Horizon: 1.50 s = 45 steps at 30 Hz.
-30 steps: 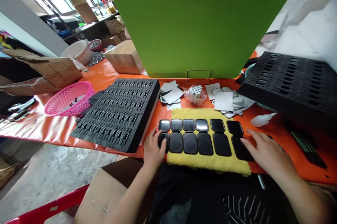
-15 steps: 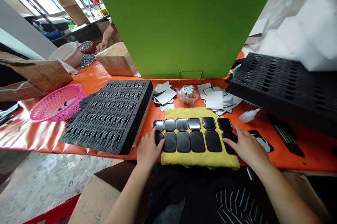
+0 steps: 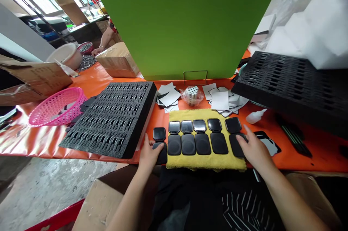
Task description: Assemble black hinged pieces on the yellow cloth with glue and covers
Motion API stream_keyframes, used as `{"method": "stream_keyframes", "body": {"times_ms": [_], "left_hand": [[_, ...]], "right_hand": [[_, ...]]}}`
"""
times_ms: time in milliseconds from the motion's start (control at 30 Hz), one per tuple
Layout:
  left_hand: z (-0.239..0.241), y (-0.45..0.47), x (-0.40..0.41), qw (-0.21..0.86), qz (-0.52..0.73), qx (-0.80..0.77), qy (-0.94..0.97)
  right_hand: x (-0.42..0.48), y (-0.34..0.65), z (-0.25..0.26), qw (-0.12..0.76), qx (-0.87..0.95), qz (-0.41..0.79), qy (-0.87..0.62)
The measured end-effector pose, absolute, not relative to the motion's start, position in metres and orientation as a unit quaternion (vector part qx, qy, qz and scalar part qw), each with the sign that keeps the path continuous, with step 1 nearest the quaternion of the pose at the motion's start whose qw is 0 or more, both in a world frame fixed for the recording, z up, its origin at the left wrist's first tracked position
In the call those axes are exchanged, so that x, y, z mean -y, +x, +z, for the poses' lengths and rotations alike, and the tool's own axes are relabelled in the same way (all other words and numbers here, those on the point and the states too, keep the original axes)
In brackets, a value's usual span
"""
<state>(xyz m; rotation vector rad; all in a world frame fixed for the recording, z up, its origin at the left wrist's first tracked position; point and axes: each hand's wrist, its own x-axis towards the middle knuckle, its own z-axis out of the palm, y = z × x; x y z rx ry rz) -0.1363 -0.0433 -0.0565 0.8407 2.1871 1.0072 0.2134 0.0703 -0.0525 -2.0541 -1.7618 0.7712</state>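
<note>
A row of open black compact mirrors [image 3: 188, 144] lies on a yellow cloth [image 3: 206, 162], mirror lids toward the back and dark bases toward me. My left hand [image 3: 148, 155] grips the base of the leftmost compact mirror [image 3: 159, 134], thumb on top; this one is off the cloth's left edge, lower than the row. At the right end, my right hand [image 3: 254, 148] has thumb and fingers around the rightmost compact mirror [image 3: 233, 125], which sits slightly turned against its neighbours. The undersides of both held pieces are hidden.
Slotted black foam trays stand left [image 3: 108, 115] and right [image 3: 272, 79]. Behind the cloth lie paper cards [image 3: 220, 100] and a bagged bundle of small cylinders [image 3: 192, 95]. A green panel [image 3: 187, 24] rises behind. A pink basket [image 3: 58, 106], cartons and another person's hand [image 3: 98, 50] are farther left.
My left hand has drawn the leftmost compact mirror out of the row, left and toward me. The rightmost one has turned a little in my right hand. The view has shifted slightly.
</note>
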Motion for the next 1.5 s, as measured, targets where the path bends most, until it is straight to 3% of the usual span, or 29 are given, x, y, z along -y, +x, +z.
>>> {"method": "stream_keyframes", "body": {"times_ms": [100,167,267,400,667,867,1000,1100,1200,1300,1400,1500], "left_hand": [[-0.042,-0.133,0.05,0.473,0.508,-0.7,0.171],[-0.031,-0.125,0.051,0.514,0.566,-0.638,0.085],[-0.02,-0.102,0.048,0.5,0.651,-0.571,0.03],[-0.017,-0.066,0.043,0.545,0.662,-0.512,0.05],[-0.012,-0.041,0.049,0.598,0.659,-0.444,0.108],[-0.02,-0.041,0.044,0.61,0.652,-0.444,0.074],[-0.025,-0.051,0.039,0.582,0.668,-0.462,0.044],[-0.026,-0.06,0.033,0.598,0.667,-0.444,-0.004],[-0.025,-0.064,0.027,0.625,0.658,-0.418,-0.044],[-0.025,-0.061,0.023,0.645,0.646,-0.406,-0.049],[-0.027,-0.054,0.02,0.664,0.631,-0.399,-0.047],[-0.029,-0.045,0.02,0.656,0.643,-0.393,-0.037]], "right_hand": [[-0.061,0.207,-0.038,0.31,0.516,0.402,-0.69],[-0.051,0.19,-0.025,0.357,0.434,0.547,-0.62],[-0.032,0.146,-0.007,0.328,0.358,0.707,-0.515],[-0.012,0.086,-0.005,0.304,0.363,0.774,-0.421],[-0.011,0.051,-0.046,0.332,0.54,0.589,-0.501],[-0.02,0.078,-0.046,0.321,0.603,0.523,-0.509],[-0.037,0.129,-0.048,0.225,0.721,0.265,-0.6],[-0.047,0.153,-0.051,0.11,0.74,0.168,-0.642],[-0.057,0.159,-0.053,0.061,0.746,0.173,-0.64],[-0.067,0.162,-0.052,0.076,0.72,0.225,-0.652],[-0.069,0.164,-0.046,0.149,0.672,0.326,-0.648],[-0.053,0.151,-0.034,0.282,0.543,0.492,-0.619]]}}
